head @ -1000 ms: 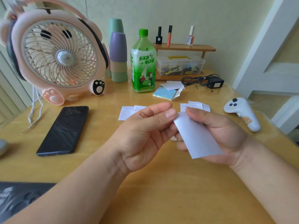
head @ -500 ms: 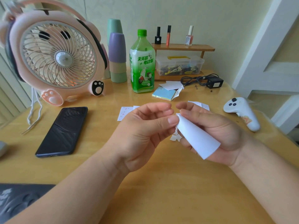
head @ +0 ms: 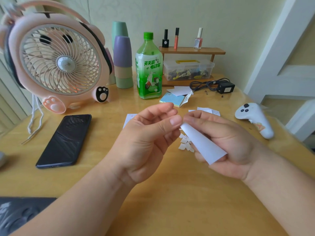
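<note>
Both hands (head: 226, 142) pinch the white paper strip (head: 202, 145) — curled.

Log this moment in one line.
paper: rolled into cone | left grip: pinches narrow tip | right grip: holds wide end | scraps: on table below hands

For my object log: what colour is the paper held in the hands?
Plain white, no print visible; the paper shows best in the head view.

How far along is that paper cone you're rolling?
Done: the white paper is curled into a cone. In hand: the right hand cradles it while the left hand pinches the narrow tip. Left: the wide end looks loose; nothing visible fastens it.
</note>
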The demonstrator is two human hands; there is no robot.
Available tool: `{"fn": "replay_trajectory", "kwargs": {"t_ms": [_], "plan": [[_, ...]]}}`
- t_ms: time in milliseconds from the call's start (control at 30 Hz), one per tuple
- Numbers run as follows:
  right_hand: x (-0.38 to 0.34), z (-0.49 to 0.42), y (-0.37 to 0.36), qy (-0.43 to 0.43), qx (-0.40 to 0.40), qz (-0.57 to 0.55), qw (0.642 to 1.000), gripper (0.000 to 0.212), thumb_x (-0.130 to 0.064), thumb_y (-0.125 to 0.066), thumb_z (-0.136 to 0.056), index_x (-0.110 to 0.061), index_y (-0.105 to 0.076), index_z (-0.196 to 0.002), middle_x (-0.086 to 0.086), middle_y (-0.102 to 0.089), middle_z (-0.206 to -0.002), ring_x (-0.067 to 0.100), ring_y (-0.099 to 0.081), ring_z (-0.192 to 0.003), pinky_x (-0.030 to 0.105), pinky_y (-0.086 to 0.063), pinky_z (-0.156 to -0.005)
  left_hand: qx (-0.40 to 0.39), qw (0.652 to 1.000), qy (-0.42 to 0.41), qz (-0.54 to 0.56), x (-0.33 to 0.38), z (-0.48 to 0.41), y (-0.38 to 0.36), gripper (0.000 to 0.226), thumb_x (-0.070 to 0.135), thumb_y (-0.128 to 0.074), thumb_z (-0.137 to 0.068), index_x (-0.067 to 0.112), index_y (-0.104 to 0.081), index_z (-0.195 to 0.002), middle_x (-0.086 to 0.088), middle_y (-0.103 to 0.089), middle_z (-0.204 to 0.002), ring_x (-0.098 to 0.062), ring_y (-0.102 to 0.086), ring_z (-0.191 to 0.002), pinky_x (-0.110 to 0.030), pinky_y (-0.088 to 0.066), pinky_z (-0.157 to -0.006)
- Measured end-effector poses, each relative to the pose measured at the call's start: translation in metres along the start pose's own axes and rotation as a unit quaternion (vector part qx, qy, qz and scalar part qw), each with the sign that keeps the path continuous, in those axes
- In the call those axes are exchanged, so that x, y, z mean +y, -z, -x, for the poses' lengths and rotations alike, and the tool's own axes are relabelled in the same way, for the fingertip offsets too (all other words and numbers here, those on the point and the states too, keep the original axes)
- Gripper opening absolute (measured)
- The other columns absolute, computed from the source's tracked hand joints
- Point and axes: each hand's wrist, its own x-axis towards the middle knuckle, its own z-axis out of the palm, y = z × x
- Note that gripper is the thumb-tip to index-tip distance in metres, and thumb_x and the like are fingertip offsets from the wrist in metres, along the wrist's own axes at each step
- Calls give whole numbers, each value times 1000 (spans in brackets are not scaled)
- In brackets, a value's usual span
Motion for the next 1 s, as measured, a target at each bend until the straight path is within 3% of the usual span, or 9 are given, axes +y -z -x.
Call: {"fn": "replay_trajectory", "kwargs": {"t_ms": [100, 200, 267, 367, 533, 633, 767, 900, 1000], "plan": [[0, -3, 1, 9, 21, 13, 1000, 7, -18, -64, -80, -17, -62, -86, -4, -59, -56, 4, -50, -39, 18, -15, -38, -2, 1000, 6, 20, -1, 1, -1, 23, -5, -70, -70, 12, -74, -85, -4, -70, -82, -13, -69, -70, -21, -56, -63], [0, -4, 1, 14, 19, -11, 1000, 11, -20, -65, -78, -16, -63, -89, -1, -63, -60, 6, -56, -44, 15, -34, -35, -3, 1000, 9, 22, -1, 0, 0, 22, -4, -71, -70, 12, -74, -85, -4, -70, -81, -13, -69, -70, -22, -57, -63], [-1, -4, 2, 19, 0, -41, 999, 17, -26, -69, -74, -15, -70, -87, 3, -68, -69, 10, -63, -54, 18, -47, -44, -4, 1000, 5, 14, 0, 0, 1, 22, -5, -72, -70, 12, -73, -85, -3, -70, -80, -12, -69, -70, -22, -56, -64], [-3, -5, 7, 27, -31, -60, 997, 27, -39, -76, -64, -16, -78, -80, 5, -70, -77, 15, -67, -65, 23, -55, -56, 4, 1000, -11, -28, 0, 0, 2, 24, -7, -73, -69, 13, -74, -84, -3, -70, -80, -13, -69, -73, -23, -56, -66], [-2, -9, 19, 48, -89, -15, 995, 56, -41, -99, -45, -17, -80, -92, 7, -74, -89, 18, -71, -76, 27, -58, -62, 8, 998, -31, -58, -1, 1, 1, 25, -8, -73, -68, 12, -74, -82, -3, -71, -83, -14, -69, -72, -22, -55, -64], [-5, -10, 26, 58, -99, 24, 993, 54, -27, -97, -53, -21, -78, -103, 9, -74, -97, 20, -71, -81, 28, -58, -67, 5, 998, -36, -52, 1, 0, 2, 23, -6, -73, -68, 12, -74, -83, -3, -71, -82, -13, -69, -72, -23, -56, -64], [-8, -8, 28, 107, -105, 57, 987, 45, -11, -77, -67, -30, -76, -107, 13, -73, -101, 25, -69, -87, 32, -58, -75, 6, 998, -43, -41, 1, -1, 2, 22, 2, -79, -64, 13, -74, -82, -3, -71, -80, -13, -69, -71, -24, -57, -65], [-5, -7, 29, 169, -84, 103, 977, 33, -15, -80, -63, -28, -82, -93, 11, -76, -100, 32, -68, -102, 49, -52, -96, 21, 995, -58, -76, 0, -1, 3, 23, -1, -80, -64, 15, -76, -80, -4, -70, -80, -16, -69, -74, -26, -57, -68], [-3, -9, 33, 199, -74, 145, 966, 30, -23, -86, -62, -27, -83, -91, 9, -77, -100, 32, -69, -104, 59, -47, -103, 24, 991, -67, -112, 0, 0, 2, 29, -8, -80, -64, 15, -75, -81, -5, -71, -82, -18, -69, -74, -26, -56, -67]]}}
